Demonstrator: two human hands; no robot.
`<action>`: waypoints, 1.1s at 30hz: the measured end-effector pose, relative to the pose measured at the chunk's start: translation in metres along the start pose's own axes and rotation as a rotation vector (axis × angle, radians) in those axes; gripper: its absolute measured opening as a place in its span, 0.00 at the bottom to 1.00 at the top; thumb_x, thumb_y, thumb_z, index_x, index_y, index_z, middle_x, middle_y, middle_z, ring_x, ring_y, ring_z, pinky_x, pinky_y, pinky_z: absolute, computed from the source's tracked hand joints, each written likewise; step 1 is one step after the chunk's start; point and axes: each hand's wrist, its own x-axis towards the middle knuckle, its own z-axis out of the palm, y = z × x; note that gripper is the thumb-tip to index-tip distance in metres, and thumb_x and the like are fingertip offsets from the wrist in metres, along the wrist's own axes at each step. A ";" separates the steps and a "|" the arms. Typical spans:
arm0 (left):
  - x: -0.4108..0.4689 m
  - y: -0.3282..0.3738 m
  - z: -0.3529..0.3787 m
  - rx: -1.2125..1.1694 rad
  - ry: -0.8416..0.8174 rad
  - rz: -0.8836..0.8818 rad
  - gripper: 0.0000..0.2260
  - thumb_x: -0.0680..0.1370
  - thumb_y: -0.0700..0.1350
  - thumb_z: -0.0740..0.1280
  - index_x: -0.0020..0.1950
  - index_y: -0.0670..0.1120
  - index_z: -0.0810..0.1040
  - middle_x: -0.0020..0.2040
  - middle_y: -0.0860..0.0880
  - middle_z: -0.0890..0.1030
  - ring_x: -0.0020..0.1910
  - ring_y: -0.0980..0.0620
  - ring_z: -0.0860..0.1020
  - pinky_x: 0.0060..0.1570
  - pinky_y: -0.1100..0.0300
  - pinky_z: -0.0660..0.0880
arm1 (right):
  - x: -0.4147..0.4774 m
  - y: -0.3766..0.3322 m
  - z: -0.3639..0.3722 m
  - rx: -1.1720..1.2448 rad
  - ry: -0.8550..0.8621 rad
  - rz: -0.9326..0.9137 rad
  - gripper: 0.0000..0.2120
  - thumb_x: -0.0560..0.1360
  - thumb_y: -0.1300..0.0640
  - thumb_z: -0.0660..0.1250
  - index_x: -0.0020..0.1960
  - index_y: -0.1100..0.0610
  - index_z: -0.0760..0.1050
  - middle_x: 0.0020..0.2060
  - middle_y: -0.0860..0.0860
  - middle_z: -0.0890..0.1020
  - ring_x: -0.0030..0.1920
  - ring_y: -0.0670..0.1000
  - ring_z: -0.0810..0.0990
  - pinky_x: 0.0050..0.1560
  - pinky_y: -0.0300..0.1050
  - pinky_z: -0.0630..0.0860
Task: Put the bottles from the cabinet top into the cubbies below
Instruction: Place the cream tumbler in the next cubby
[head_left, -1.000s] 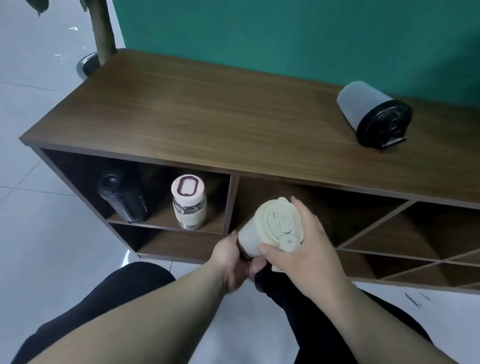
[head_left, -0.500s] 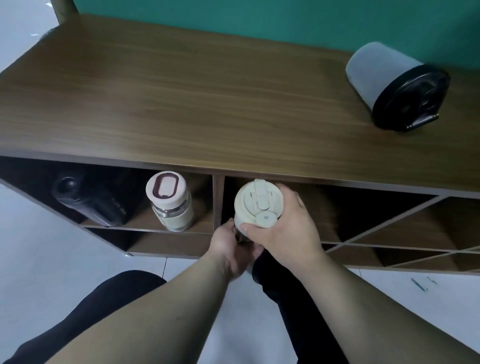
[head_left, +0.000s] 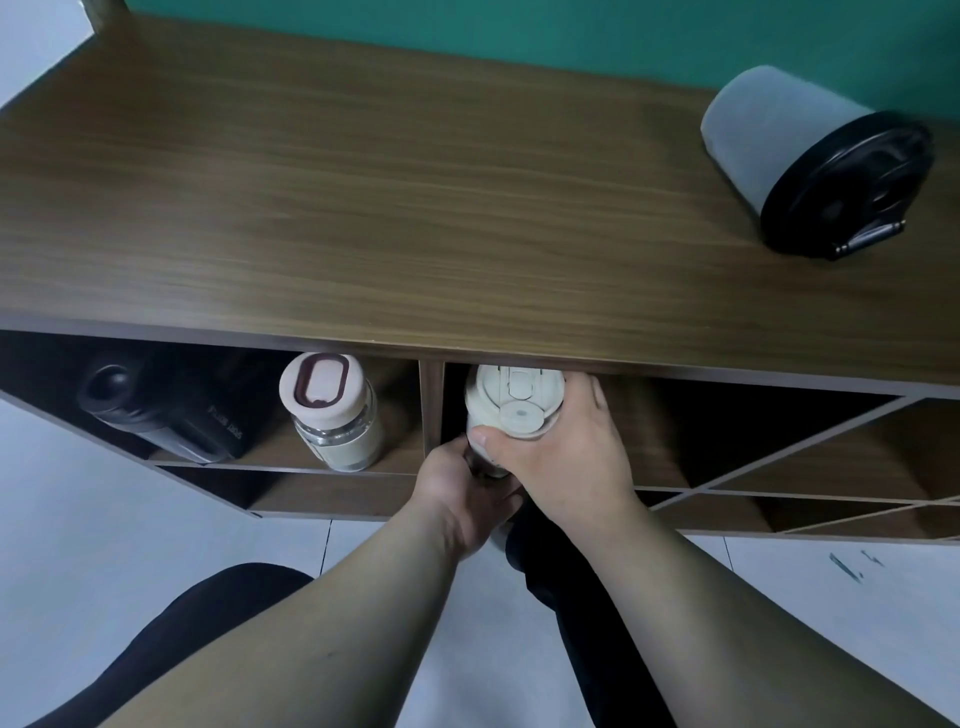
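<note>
Cream-coloured bottle (head_left: 511, 410) with a flip-top lid, held upright at the mouth of the upper middle cubby (head_left: 727, 436), just right of the vertical divider (head_left: 430, 400) and directly under the front edge of the cabinet top (head_left: 363, 208). Both hands grasp it: the right hand (head_left: 566, 457) wraps the upper body just below the lid, thumb across the near side and fingers (head_left: 592, 387) curled round the far side; the left hand (head_left: 462, 493) cups the lower body from beneath, its fingers closed on the bottle and largely hidden by the right hand. Whether the base rests on the cubby shelf cannot be told. In the upper left cubby (head_left: 400, 415) stand 2 bottles: a black bottle (head_left: 166, 410) at the left, tilted, and a glass bottle (head_left: 332, 410) with a pink lid and pale sleeve, upright, near the divider. On the wooden surface, well apart at the right rear, 1 grey tumbler (head_left: 810, 156) with a black lid lies on its side, lid toward the camera. At the right, diagonal shelves (head_left: 810, 467) cross the cabinet.
</note>
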 end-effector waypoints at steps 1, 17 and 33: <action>0.000 0.001 0.000 0.002 0.002 0.004 0.19 0.83 0.48 0.57 0.66 0.41 0.81 0.62 0.40 0.85 0.63 0.38 0.82 0.70 0.42 0.73 | 0.000 0.000 0.001 -0.004 0.000 -0.003 0.44 0.55 0.37 0.79 0.66 0.48 0.68 0.60 0.45 0.75 0.64 0.49 0.74 0.59 0.46 0.74; -0.003 0.001 0.002 0.029 0.042 0.019 0.19 0.82 0.50 0.59 0.63 0.41 0.83 0.67 0.40 0.82 0.56 0.39 0.84 0.69 0.42 0.74 | 0.001 -0.001 0.002 0.030 -0.031 -0.004 0.41 0.58 0.39 0.79 0.66 0.49 0.68 0.60 0.45 0.75 0.64 0.49 0.74 0.58 0.46 0.74; -0.062 0.001 -0.011 0.484 0.107 0.019 0.19 0.81 0.54 0.62 0.61 0.43 0.82 0.55 0.41 0.85 0.52 0.43 0.83 0.43 0.53 0.77 | -0.045 -0.015 -0.058 0.048 0.023 -0.012 0.32 0.65 0.45 0.64 0.69 0.48 0.72 0.64 0.42 0.74 0.65 0.43 0.74 0.64 0.45 0.71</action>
